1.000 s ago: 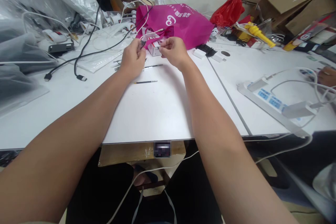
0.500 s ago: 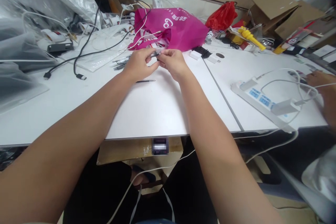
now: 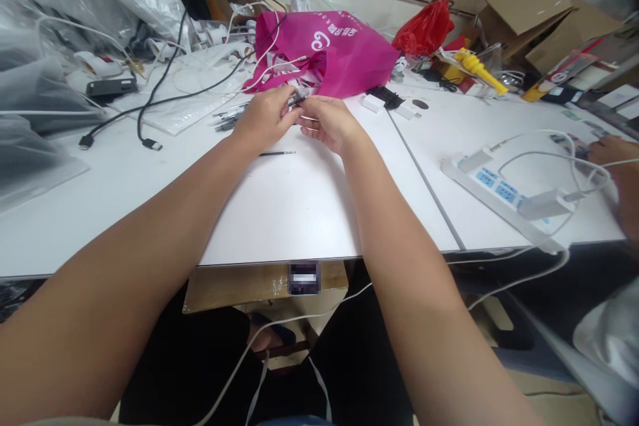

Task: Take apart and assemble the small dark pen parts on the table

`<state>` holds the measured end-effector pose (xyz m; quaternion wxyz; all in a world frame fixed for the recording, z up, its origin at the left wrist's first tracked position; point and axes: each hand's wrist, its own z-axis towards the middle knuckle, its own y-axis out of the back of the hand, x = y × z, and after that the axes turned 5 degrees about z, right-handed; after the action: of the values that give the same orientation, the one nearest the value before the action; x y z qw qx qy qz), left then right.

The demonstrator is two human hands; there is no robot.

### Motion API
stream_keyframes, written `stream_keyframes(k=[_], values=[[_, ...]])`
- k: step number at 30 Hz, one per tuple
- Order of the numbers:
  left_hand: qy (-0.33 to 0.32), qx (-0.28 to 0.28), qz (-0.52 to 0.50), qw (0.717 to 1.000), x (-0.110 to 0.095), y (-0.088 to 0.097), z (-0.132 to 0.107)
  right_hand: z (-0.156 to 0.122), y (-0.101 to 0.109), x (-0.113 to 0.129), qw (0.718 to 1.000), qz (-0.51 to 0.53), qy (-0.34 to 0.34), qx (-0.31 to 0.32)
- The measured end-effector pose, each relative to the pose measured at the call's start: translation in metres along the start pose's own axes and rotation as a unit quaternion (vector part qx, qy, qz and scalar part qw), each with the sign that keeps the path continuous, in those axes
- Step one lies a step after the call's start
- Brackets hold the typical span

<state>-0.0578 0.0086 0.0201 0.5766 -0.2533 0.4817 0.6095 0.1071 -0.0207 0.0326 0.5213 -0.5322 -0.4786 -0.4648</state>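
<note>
My left hand (image 3: 264, 118) is closed on a slim, clear-and-dark pen (image 3: 296, 99), mostly hidden by the fingers. My right hand (image 3: 329, 121) meets it from the other side, thumb and forefinger pinching near the pen's end, the other fingers curled below. Both hands are just above the white table. Beneath them lies a thin dark pen refill (image 3: 278, 154), its left end hidden behind my left hand. Several more pens (image 3: 230, 117) are bunched on the table to the left of my left hand.
A magenta bag (image 3: 344, 53) lies behind the hands. Black cables (image 3: 150, 106) cross the left side. On the right are white adapters (image 3: 373, 103), a power strip (image 3: 499, 193) with plugs, and another person's hand (image 3: 612, 150). Plastic bags (image 3: 40, 106) stand at far left.
The fingers of my right hand have shifted on the pen, the lower ones now looser and further apart. The pen is tilted a little more upward. The refill has not moved.
</note>
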Motion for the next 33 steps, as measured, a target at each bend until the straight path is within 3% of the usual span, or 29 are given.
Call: stream_keyframes(k=[8, 13, 17, 22, 28, 31, 33], values=[[0.026, -0.030, -0.044, 0.998, 0.008, -0.009, -0.001, 0.012, -0.001, -0.008, 0.994, -0.006, 0.083, -0.070], [0.127, -0.008, -0.165, 0.978, 0.009, -0.023, 0.003, 0.016, 0.000, -0.007, 0.985, -0.032, 0.146, -0.082], [0.142, 0.004, -0.242, 0.960, 0.006, -0.024, 0.005, 0.016, 0.001, -0.005, 0.980, -0.040, 0.172, -0.091], [0.114, -0.035, -0.224, 0.967, 0.006, -0.015, 0.010, 0.014, -0.004, -0.005, 0.984, -0.030, 0.150, -0.086], [0.109, -0.087, -0.282, 0.949, 0.005, -0.014, 0.014, 0.008, -0.009, -0.005, 0.995, 0.000, 0.083, -0.057], [0.105, -0.101, -0.236, 0.961, 0.014, -0.015, 0.016, 0.004, -0.011, -0.004, 0.998, 0.005, 0.058, -0.032], [0.089, -0.082, -0.187, 0.975, 0.019, -0.014, 0.016, 0.002, -0.013, -0.005, 0.999, 0.004, 0.049, -0.015]])
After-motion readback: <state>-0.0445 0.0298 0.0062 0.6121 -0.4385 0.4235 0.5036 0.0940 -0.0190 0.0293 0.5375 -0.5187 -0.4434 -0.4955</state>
